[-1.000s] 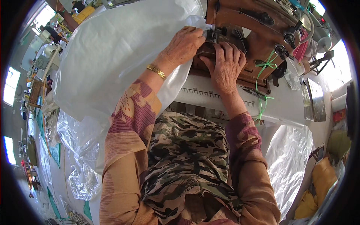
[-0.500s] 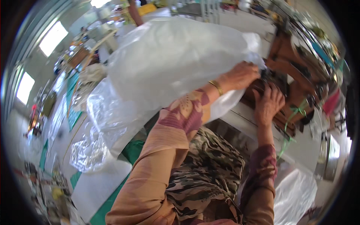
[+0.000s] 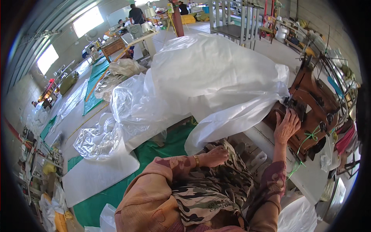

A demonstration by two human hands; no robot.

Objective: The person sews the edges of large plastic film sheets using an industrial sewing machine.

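A brown sewing machine [image 3: 315, 98] stands at the right, with white plastic sheeting [image 3: 220, 69] running into its needle area. My right hand [image 3: 286, 127] lies on the machine's bed beside the needle area, fingers spread and slightly bent, at the sheeting's edge. Over my lap, my left hand [image 3: 216, 156] is closed with curled fingers; whatever it may hold is hidden. It is just below a hanging fold of the sheeting and above a camouflage apron [image 3: 216, 185]. A green string [image 3: 309, 135] is tied around part of the machine.
The sheeting spreads left across a pale table, with crumpled clear plastic [image 3: 100, 139] at its end. Green cloth [image 3: 154, 154] lies below. A grey metal rack [image 3: 235, 23] stands behind. People, including one in dark clothes [image 3: 136, 15], are far back. Red cloth [image 3: 344, 141] hangs at right.
My left hand has left the sheeting by the needle area and come down toward my lap. The right hand stays on the machine. A fold of sheeting now hangs over the table's near edge.
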